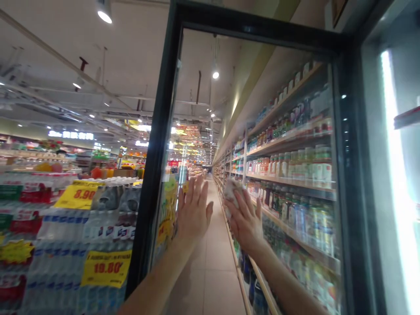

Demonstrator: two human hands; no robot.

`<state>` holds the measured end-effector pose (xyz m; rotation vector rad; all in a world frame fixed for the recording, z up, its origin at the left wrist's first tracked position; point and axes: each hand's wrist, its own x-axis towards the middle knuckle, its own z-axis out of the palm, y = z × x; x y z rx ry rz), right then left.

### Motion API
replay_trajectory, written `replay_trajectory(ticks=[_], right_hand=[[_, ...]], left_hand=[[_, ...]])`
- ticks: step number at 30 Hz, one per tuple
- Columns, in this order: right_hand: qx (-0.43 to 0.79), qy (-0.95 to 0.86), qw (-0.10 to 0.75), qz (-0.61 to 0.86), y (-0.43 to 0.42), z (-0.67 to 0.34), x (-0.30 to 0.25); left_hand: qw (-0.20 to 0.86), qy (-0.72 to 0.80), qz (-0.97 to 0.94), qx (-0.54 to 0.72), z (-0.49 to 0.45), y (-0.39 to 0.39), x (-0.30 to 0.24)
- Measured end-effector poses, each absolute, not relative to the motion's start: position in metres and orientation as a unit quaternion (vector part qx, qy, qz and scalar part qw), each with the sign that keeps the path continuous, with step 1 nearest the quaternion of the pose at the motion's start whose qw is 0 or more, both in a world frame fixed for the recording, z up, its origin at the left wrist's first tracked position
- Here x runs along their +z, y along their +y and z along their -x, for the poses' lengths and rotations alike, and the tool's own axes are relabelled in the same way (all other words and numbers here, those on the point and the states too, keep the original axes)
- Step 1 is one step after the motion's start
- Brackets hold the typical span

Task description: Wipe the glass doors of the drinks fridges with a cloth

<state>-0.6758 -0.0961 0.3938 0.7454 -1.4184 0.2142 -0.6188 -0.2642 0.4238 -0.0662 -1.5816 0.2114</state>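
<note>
A glass door [156,144] with a black frame stands swung out in front of me. My left hand [194,209] is raised at the pane with its fingers spread and nothing in it; whether the palm touches the glass I cannot tell. To its right, my right hand [244,218] presses a pale crumpled cloth [232,191] against the glass. The cloth sticks out past the fingertips, and the rest is hidden under the hand.
Long shelves of bottles [292,164] show through the pane on the right, beside a tiled aisle [215,258]. Stacked packs of bottled water [59,258] with yellow price signs [106,267] stand at the left. A lit cooler interior [390,131] lies at the far right.
</note>
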Motion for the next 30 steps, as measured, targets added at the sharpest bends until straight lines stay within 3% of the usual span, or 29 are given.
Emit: replay_trajectory(ticks=[6,9,13,17,25,30], right_hand=[[0.226,-0.664,0.704,-0.110,0.008,0.718,0.398],[0.296,-0.657,0.692,-0.034,0.016,0.724,0.401],[0.197,-0.649,0.713,-0.177,-0.061,0.690,0.391],[0.106,-0.652,0.676,-0.326,-0.115,0.664,0.377],[0.255,-0.639,0.723,-0.060,-0.011,0.716,0.376],[0.151,-0.659,0.699,-0.231,-0.067,0.694,0.357]], left_hand=[[0.687,-0.718,0.025,0.107,0.615,-0.252,0.400],[0.690,-0.714,0.024,0.116,0.615,-0.251,0.403],[0.696,-0.706,0.027,0.125,0.618,-0.255,0.403],[0.693,-0.710,0.031,0.123,0.621,-0.261,0.402],[0.692,-0.712,0.032,0.115,0.626,-0.263,0.402],[0.704,-0.700,0.043,0.113,0.633,-0.267,0.401]])
